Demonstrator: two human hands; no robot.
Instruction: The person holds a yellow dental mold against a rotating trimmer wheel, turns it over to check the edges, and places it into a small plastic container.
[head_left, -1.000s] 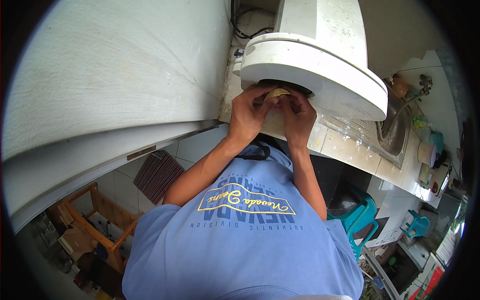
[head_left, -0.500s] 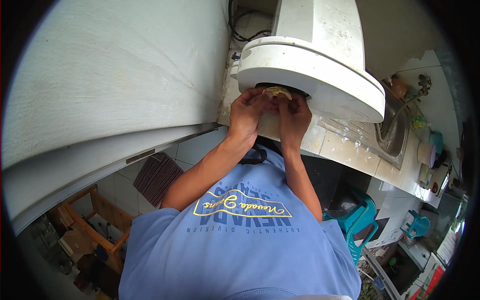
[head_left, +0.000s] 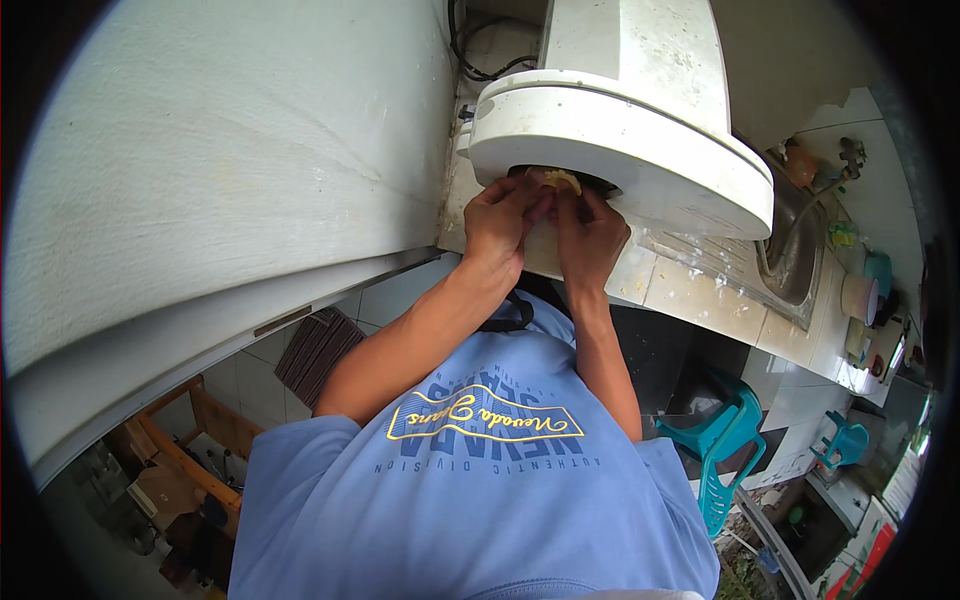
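Note:
A white machine (head_left: 640, 140) with a broad rounded base stands on the tiled counter (head_left: 700, 300), with a dark opening in its side facing me. At that opening, my left hand (head_left: 498, 225) and my right hand (head_left: 590, 235) are close together, both closed around a small yellowish, crumpled piece (head_left: 562, 180). It may be dough or food; I cannot make out exactly. My thumbs are on the near side of it, while several of my fingertips are hidden behind it and in the shadow of the opening.
A steel sink (head_left: 800, 270) with a tap sits at the right, beside tubs and bottles. A white wall (head_left: 210, 180) fills the left. Teal plastic chairs (head_left: 710, 440), a wooden frame (head_left: 190, 450) and a striped mat (head_left: 315, 355) are below. A black cable (head_left: 470, 60) runs behind the machine.
Both hands have shifted slightly around the yellowish piece, and less of it shows between my fingers than half a second ago. They stay at the machine's opening.

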